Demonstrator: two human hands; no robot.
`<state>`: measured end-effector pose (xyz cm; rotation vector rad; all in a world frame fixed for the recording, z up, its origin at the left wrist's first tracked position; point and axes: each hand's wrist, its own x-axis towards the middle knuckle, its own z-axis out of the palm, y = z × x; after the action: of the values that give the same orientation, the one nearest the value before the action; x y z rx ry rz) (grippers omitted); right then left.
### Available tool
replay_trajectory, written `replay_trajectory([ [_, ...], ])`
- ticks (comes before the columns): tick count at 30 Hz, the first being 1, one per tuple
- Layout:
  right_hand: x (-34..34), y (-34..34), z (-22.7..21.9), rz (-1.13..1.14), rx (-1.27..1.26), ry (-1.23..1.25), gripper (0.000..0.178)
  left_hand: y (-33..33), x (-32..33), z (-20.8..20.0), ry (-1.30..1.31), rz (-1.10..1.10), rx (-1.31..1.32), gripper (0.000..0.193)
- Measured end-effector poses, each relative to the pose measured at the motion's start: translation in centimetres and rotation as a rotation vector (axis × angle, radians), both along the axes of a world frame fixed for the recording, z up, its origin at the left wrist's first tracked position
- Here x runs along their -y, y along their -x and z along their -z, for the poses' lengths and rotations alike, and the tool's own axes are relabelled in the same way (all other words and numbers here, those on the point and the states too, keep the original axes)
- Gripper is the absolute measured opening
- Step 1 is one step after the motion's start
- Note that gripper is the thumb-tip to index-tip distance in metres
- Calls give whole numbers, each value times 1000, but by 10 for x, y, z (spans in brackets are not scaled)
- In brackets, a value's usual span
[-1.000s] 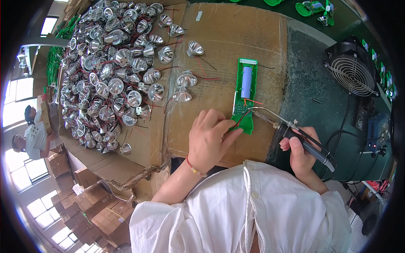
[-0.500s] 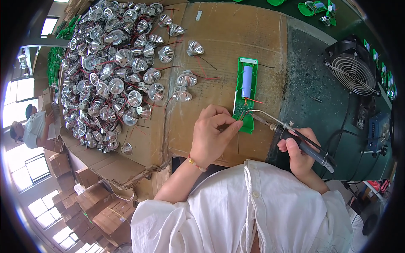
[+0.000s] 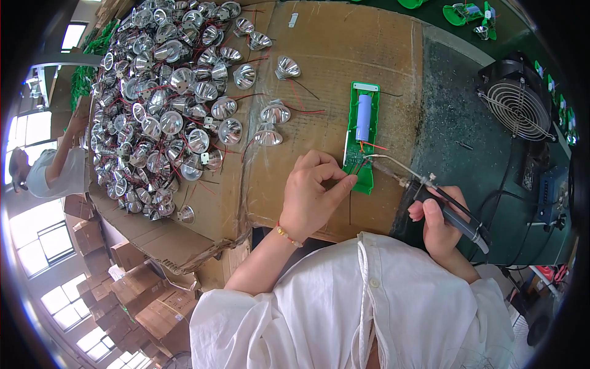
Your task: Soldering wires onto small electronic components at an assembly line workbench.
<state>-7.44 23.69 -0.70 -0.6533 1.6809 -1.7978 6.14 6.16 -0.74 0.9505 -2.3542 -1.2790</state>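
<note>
A green plastic housing [image 3: 365,183] lies on the cardboard with a purple cylindrical battery cell [image 3: 363,117] in its upper part. Below the cell is a small green circuit board [image 3: 353,150], with thin red and dark wires around it. My left hand [image 3: 314,194] pinches thin wires at the board's lower end, thumb against forefinger. From the right, my right hand [image 3: 441,224] grips the dark handle of a soldering iron [image 3: 458,222] fitted with a curved metal feed tube. Its tip reaches the board beside my left fingertips; the exact contact point is too small to make out.
On the left, a cardboard box [image 3: 166,237] holds a heap of silver reflector cups [image 3: 182,80] with wires; several more cups lie beside it. A black fan [image 3: 515,104] and a blue device [image 3: 551,194] stand at right. Green housings [image 3: 461,13] lie at the far edge. Another person [image 3: 55,169] is at far left.
The view has shifted slightly. Both my hands and the iron keep nearly the same place at the board. The other person at far left has raised an arm and shifted.
</note>
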Motion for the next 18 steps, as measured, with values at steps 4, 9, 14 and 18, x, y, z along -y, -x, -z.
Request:
replay_trajectory([
  [4,-3,1,0,6,7,15,19,1,0,0,6,7,-6,12],
  [9,1,0,2,4,20,6,18,1,-1,0,19,10,-1,14],
  [14,4,0,2,-10,63,11,17,1,-2,4,22,-34,-14,15],
  [18,7,1,1,-9,81,-10,17,3,-3,3,63,-21,-7,15],
])
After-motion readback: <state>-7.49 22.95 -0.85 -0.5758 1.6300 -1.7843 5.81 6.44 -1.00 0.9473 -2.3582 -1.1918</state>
